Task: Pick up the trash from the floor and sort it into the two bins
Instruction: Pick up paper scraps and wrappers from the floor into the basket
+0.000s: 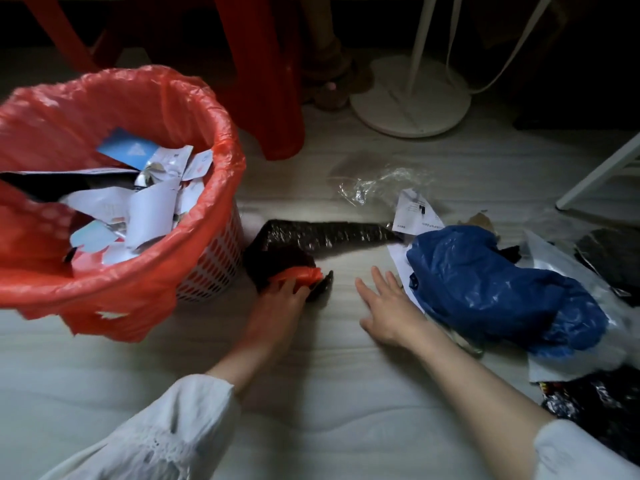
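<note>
Behind the work area, red plastic stool legs (263,74) rising from the pale floor (311,358), and just right of them a white round fan base (410,98) with its thin upright pole (424,32) and a white cord (512,53) looping down beside it. Between stool and fan base, a dim brownish shape, too dark to identify. At the right edge, a slanted white frame leg (599,171).

One head-worn camera looks steeply down, close over the floor (311,393).
</note>
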`<state>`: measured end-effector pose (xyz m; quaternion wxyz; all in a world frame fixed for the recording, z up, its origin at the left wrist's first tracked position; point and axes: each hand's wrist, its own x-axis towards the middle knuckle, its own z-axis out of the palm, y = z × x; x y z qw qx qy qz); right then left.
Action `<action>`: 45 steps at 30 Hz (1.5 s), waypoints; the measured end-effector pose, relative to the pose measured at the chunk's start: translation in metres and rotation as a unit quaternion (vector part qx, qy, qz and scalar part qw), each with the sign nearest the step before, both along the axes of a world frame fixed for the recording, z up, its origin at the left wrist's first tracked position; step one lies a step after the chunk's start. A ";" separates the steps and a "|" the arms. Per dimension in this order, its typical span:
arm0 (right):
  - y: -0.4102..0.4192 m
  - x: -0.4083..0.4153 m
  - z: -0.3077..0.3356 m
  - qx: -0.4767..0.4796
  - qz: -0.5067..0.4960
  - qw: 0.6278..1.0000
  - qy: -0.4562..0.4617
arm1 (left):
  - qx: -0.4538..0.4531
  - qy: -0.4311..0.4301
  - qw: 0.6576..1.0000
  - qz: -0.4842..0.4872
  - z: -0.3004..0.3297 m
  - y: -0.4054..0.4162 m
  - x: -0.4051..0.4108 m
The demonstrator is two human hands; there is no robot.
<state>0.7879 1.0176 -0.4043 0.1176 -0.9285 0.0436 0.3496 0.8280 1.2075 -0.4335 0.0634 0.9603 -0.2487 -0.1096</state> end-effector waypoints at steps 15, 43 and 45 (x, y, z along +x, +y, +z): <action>0.041 -0.031 0.027 -0.020 0.017 0.990 -0.140 | -0.087 0.156 0.978 -0.109 0.006 0.060 -0.069; 0.030 -0.032 0.158 0.226 -0.235 0.827 -0.458 | -0.236 -0.247 0.929 -0.144 0.163 -0.001 -0.014; 0.038 -0.029 0.182 0.258 -0.231 0.794 -0.500 | -0.242 -0.288 0.914 -0.153 0.186 -0.001 -0.003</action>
